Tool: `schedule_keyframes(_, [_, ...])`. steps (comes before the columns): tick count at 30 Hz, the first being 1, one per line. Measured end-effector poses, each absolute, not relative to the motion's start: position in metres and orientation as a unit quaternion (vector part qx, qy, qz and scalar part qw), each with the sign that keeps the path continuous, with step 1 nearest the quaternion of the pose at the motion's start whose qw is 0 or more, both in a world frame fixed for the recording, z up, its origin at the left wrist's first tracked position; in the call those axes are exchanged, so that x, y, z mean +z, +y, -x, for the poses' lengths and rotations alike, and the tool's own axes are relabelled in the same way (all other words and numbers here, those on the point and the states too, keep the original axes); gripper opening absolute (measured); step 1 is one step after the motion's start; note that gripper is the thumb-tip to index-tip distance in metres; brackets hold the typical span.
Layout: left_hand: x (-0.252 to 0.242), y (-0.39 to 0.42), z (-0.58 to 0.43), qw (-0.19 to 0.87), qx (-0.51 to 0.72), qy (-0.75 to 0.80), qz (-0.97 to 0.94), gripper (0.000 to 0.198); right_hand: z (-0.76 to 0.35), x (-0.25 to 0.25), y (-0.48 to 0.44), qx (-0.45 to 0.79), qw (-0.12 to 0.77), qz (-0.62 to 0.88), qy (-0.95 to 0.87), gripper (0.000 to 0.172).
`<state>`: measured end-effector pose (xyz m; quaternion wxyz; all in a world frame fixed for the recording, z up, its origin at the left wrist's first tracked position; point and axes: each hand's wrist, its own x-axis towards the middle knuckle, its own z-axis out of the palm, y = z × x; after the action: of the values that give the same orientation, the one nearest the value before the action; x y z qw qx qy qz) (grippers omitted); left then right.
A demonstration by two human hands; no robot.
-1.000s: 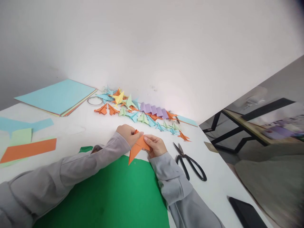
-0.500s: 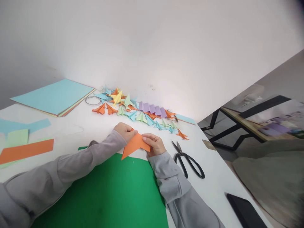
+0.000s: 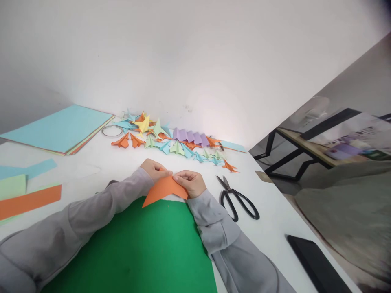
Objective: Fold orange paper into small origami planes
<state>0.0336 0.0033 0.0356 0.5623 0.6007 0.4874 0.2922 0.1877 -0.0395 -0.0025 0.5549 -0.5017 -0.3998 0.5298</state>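
Observation:
Between my two hands is a folded sheet of orange paper [image 3: 163, 189], its pointed corner hanging down at the left and a second flap at the right. My left hand [image 3: 155, 169] pinches its upper edge with thumb and fingers. Close beside it, my right hand [image 3: 192, 184] grips the same paper near the top and along its right side. Below the paper spreads a large green sheet [image 3: 137, 248]. Black-handled scissors [image 3: 235, 198] lie with blades slightly apart to the right of my right hand.
Many small folded paper planes [image 3: 165, 146] and a purple pleated strip [image 3: 191, 136] lie along the wall. At the left are a stack of coloured sheets [image 3: 61, 126], a wire coil [image 3: 112, 130] and an orange strip [image 3: 33, 200]. A black flat device [image 3: 317, 262] rests at the right edge.
My hands have come closer together along the orange paper's top edge, and the paper's lower point has swung left. The whole view has shifted slightly.

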Motion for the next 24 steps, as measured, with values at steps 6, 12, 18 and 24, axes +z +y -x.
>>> schedule_keyframes(6, [0.033,0.007,-0.032,0.563,0.286,0.478,-0.611,0.024,-0.185,0.0,-0.041,0.506,0.549,0.513,-0.424,0.024])
schedule_keyframes(12, [0.035,0.009,-0.03,0.59,0.293,0.455,-0.599,0.025,-0.185,0.001,-0.041,0.485,0.517,0.526,-0.47,0.03])
schedule_keyframes(18, [0.038,0.008,-0.029,0.592,0.247,0.491,-0.589,0.033,-0.186,-0.002,-0.04,0.476,0.519,0.528,-0.474,0.028])
schedule_keyframes(24, [0.037,0.015,-0.025,0.661,0.218,0.438,-0.568,0.039,-0.185,-0.002,-0.04,0.484,0.532,0.523,-0.457,0.025])
